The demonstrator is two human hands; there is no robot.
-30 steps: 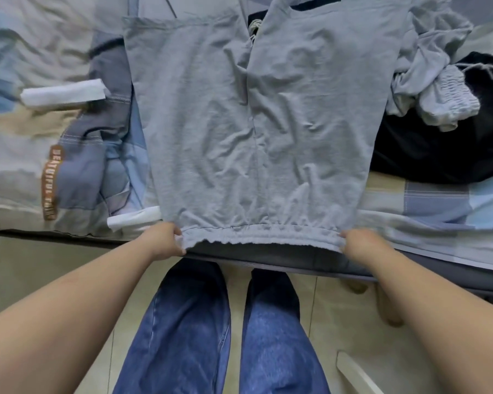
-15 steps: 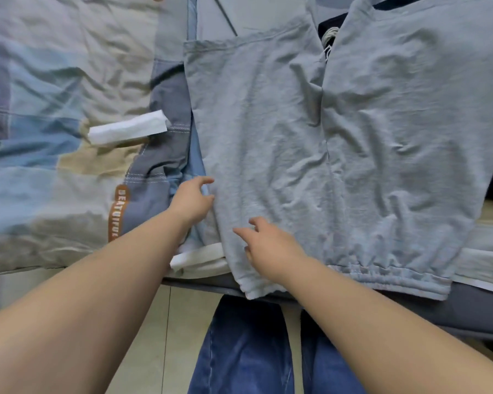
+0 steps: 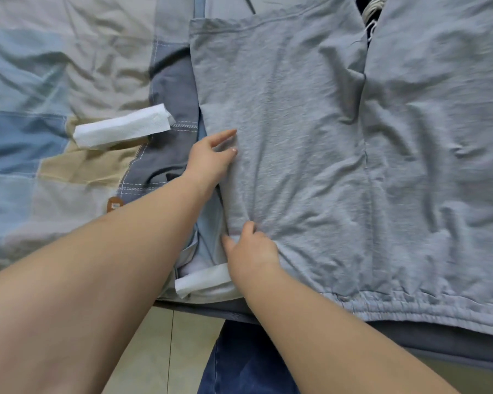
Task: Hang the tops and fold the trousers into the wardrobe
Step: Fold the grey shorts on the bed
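Observation:
Grey trousers [image 3: 339, 166] lie flat on the bed, waistband [image 3: 427, 308] at the near edge and legs running away from me. Both hands are on the outer edge of the left leg. My left hand [image 3: 211, 160] pinches that edge between thumb and forefinger about halfway up. Nearer the waistband, my right hand [image 3: 251, 248] grips the same edge, and the fabric bunches into creases under it.
A blue and grey patchwork garment [image 3: 171, 89] with a brown label [image 3: 114, 204] lies partly under the trousers on the left. Two folded white tissues [image 3: 123, 129] [image 3: 202, 280] rest beside it. A dark garment with a white cord [image 3: 370, 12] shows at the top. Floor tiles [image 3: 165, 351] lie below the bed edge.
Both hands left the waistband corners and moved to the left leg's outer edge. My left hand slid further up, and both hands now pinch the fabric. The view shifted left.

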